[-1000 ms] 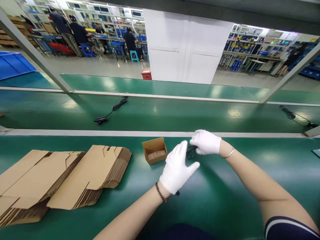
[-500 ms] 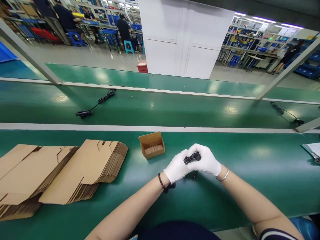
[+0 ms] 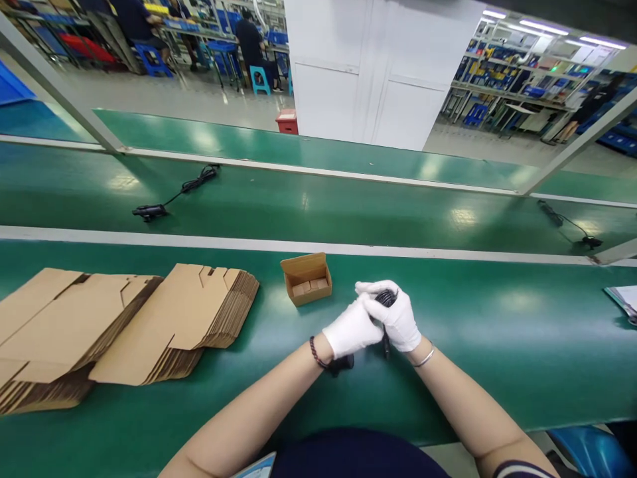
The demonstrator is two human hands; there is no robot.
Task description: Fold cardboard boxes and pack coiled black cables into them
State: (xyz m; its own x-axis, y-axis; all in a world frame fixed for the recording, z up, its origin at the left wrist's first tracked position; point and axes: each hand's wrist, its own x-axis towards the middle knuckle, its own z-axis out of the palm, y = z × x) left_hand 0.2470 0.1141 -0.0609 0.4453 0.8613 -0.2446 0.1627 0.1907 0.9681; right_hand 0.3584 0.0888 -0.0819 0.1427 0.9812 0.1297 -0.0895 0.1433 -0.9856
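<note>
Both my hands wear white gloves and meet over the green table. My right hand (image 3: 399, 324) wraps round a coiled black cable (image 3: 386, 298), whose lower end hangs out below the glove. My left hand (image 3: 351, 328) presses against the same coil from the left, its fingers closed and partly hidden. Under my left wrist lies a black cylindrical device (image 3: 342, 364), mostly covered by the hand. Just beyond my hands stands a small open cardboard box (image 3: 314, 298), lid raised, with brown cardboard showing inside.
Stacks of flat cardboard blanks (image 3: 149, 325) lie at the left. Behind a white rail, a green belt (image 3: 298, 206) carries a black device with cable (image 3: 150, 212) and another corded device (image 3: 591, 241). Papers (image 3: 625, 297) lie far right. Slanted metal posts frame the bench.
My hands have drawn closer together, and the cable coil has become more compact and upright between them. The right hand has turned inward. The view has shifted slightly.
</note>
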